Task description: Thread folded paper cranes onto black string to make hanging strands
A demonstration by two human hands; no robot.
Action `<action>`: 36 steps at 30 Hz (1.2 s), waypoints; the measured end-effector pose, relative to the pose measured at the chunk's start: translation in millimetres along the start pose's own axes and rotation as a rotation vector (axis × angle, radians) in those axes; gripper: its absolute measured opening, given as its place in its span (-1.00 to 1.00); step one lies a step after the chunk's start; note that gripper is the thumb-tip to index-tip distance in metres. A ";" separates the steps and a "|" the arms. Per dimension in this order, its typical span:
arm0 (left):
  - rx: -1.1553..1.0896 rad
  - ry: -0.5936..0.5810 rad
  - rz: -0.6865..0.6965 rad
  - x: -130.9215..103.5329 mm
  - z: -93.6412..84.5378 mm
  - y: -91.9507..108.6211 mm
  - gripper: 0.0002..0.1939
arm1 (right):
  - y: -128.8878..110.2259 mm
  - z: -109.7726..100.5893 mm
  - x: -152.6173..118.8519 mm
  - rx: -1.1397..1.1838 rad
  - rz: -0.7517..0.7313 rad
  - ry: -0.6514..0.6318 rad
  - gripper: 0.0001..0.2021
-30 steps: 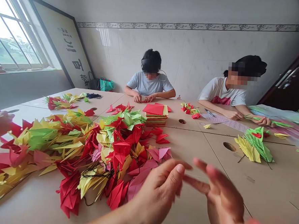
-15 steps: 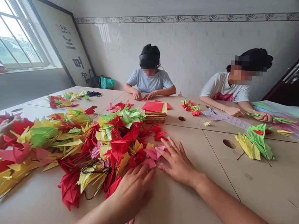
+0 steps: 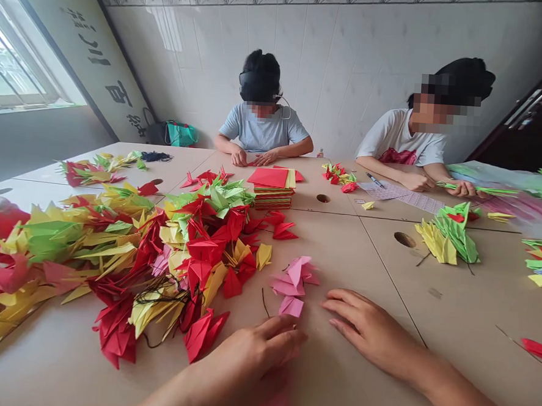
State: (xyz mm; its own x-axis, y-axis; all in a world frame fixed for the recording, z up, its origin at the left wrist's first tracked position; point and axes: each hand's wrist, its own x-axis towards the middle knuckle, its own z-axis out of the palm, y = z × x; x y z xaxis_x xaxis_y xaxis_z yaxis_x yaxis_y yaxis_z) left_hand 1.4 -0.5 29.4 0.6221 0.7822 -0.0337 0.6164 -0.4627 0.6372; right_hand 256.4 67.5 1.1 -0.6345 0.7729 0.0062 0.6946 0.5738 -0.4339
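Observation:
Several pink folded paper pieces (image 3: 294,278) lie at the centre of the table, apart from a large pile of red, yellow and green folded paper (image 3: 199,241). My left hand (image 3: 266,356) is closed at the near end of the pink pieces, its fingers bent together on pink paper. More pink paper shows blurred beneath it. To the right of the pink pieces, my right hand (image 3: 369,325) rests low over the table with its fingers stretched out and nothing in it. A thin dark thread (image 3: 265,303) sticks up just beyond my left hand.
A stack of coloured paper squares (image 3: 273,194) stands beyond the pile. Two people sit across the table, their hands on paper. Green and yellow folded bunches (image 3: 452,235) lie at the right, near a round hole (image 3: 404,239). A blurred hand shows at the left edge.
The pink pieces now sit apart from the pile, towards the right. My right hand has moved right, off them. My left hand has shifted right and closed. The view has tilted down.

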 end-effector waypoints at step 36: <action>-0.102 0.037 -0.111 2.7 -2.1 -21.7 -0.28 | 29.1 17.9 -41.1 -0.082 0.169 0.333 -0.40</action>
State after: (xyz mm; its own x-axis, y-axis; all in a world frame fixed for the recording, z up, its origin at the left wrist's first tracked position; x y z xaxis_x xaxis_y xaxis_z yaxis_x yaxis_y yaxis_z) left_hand -11.3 12.6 17.1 0.5336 0.8418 -0.0812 0.6267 -0.3291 0.7064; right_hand 296.6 47.6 -27.9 -0.3733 0.8964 0.2391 0.8135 0.4402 -0.3800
